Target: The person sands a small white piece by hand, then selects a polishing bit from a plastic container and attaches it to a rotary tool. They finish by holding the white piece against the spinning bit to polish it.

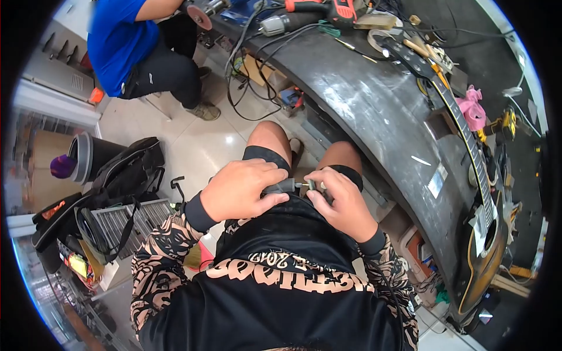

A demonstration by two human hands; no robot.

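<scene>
My left hand is wrapped round a dark grey rotary tool, held low over my lap. From its front end a thin bit points right, toward my other hand. My right hand pinches a small greenish piece between thumb and fingers, right at the tip of the bit. The fingers cover part of that piece, so I cannot tell what it is. Both hands are between my knees and the black shirt.
A dark workbench curves along my right, bearing a guitar, a red-and-black power tool, cables and a pink bag. A person in blue sits at upper left near a grinding disc. Black bags lie left.
</scene>
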